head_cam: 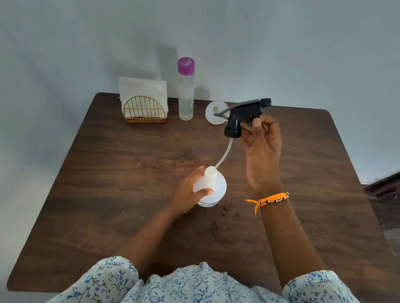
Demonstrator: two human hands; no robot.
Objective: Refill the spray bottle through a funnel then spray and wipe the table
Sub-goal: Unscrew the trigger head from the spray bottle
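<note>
Left hand [191, 189] grips one unreadably labelled spray bottle [211, 189]; right hand [263, 147] pinches its black trigger head [242, 115] at one o'clock.

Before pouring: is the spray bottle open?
Open: right hand holds the spray head lifted off; tube still enters the bottle.

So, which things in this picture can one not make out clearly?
- Funnel, head view: its right part is hidden behind the black sprayer held by the right hand.
- Spray bottle, head view: the left hand covers its left side; the label print is too small to read, and the liquid level is unclear.
- Tube: its lower end is hidden inside the bottle neck.
- Tall bottle: side print too small.
</note>
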